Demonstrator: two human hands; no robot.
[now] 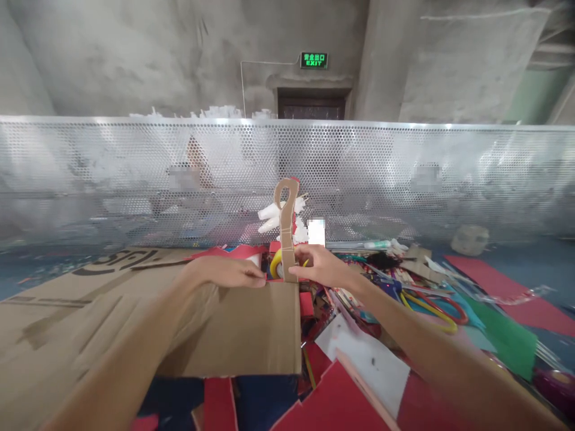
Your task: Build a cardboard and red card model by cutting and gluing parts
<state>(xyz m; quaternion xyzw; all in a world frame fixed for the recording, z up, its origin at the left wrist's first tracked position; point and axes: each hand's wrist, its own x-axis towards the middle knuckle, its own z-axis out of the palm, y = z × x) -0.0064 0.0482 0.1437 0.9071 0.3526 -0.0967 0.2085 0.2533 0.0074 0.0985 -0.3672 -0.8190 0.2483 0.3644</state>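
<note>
My left hand (231,271) grips the top edge of a brown cardboard sheet (256,326), its fingers pressed together there. Between the fingers of my right hand (322,267) is the lower end of a cardboard strip (287,230). This strip stands upright at the sheet's top right corner and curls into a loop at its upper end. Some red shows along its right side. Behind the strip is a yellow ring (274,263), partly hidden, and white cut-out pieces (268,222) show beyond.
A perforated metal screen (381,173) runs across the back. Larger cardboard (90,305) lies at the left. To the right are scissors with yellow handles (431,314), green sheet (507,335), red sheet (516,293) and a cluttered pile. Red pieces (332,401) lie in front.
</note>
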